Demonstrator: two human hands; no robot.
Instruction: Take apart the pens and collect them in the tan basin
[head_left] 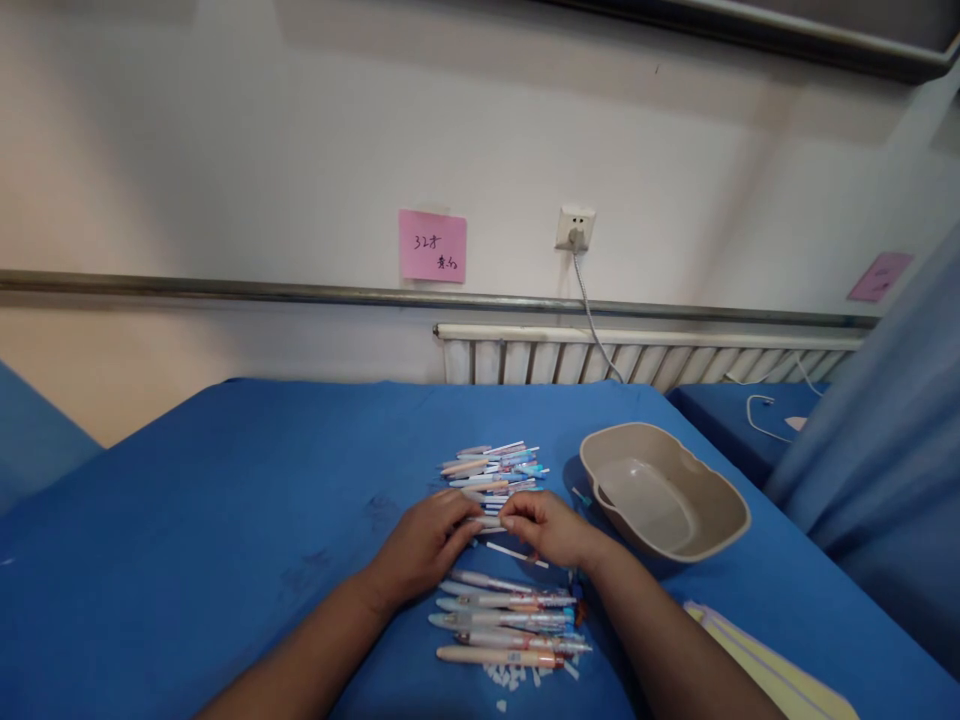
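Note:
My left hand [429,540] and my right hand [551,527] meet over the blue cloth, fingertips pinched on the two ends of a pale pen [491,522]. Fingers cover much of that pen. Just below it lies a thin white stick [517,555], perhaps a refill. Beyond my hands is a pile of pens [487,465] with thin white sticks among them. Nearer to me, a row of pens [510,619] in white, grey and peach lies sideways between my forearms. Small white bits [513,677] are scattered at the near side of this row.
A beige plastic basin [731,535] stands to the right of my right hand. A yellow striped item [772,665] lies by my right forearm. Behind the blue-covered table [225,480] are a radiator [517,362] and a plugged-in cable [589,305]. A blue curtain [885,440] hangs at right.

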